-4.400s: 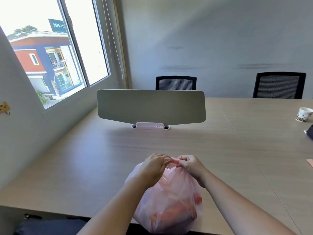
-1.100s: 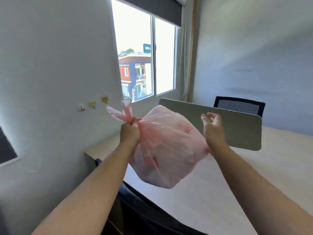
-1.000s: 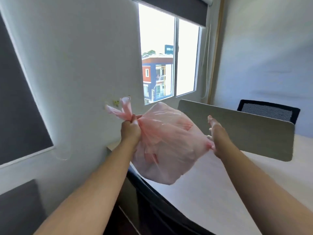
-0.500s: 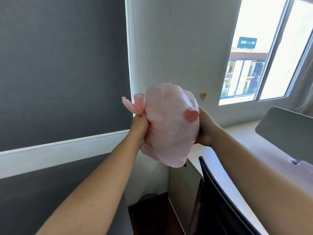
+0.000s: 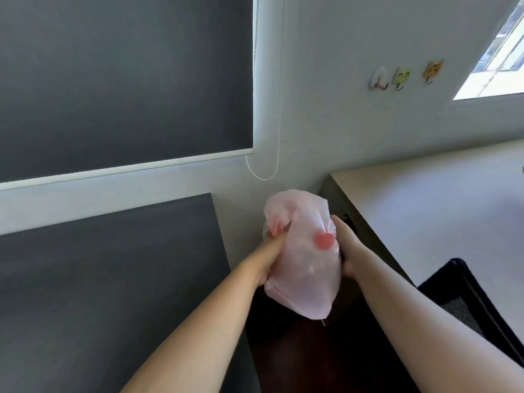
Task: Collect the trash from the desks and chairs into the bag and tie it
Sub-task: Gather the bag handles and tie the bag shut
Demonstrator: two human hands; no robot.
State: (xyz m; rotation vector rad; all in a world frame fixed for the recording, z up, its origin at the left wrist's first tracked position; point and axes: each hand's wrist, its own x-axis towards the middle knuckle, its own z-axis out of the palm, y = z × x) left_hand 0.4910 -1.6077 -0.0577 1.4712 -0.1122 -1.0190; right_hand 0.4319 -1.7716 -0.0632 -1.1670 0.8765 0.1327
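Observation:
A full pink plastic bag (image 5: 303,268) with a knotted top hangs in the air between both hands, left of the desk corner and over the dark floor. A round red item shows through its side. My left hand (image 5: 269,251) grips the tied neck on the bag's left side. My right hand (image 5: 344,245) presses against the bag's right side, fingers wrapped behind it and mostly hidden.
The light wooden desk (image 5: 431,211) runs off to the right, its corner just behind the bag. A black mesh chair (image 5: 470,302) stands at lower right. Dark grey panels (image 5: 113,80) and a white wall with a bead cord (image 5: 263,168) fill the left.
I have turned left and looked down; the bag has dropped from chest height toward the floor beside the desk corner, still held by both hands.

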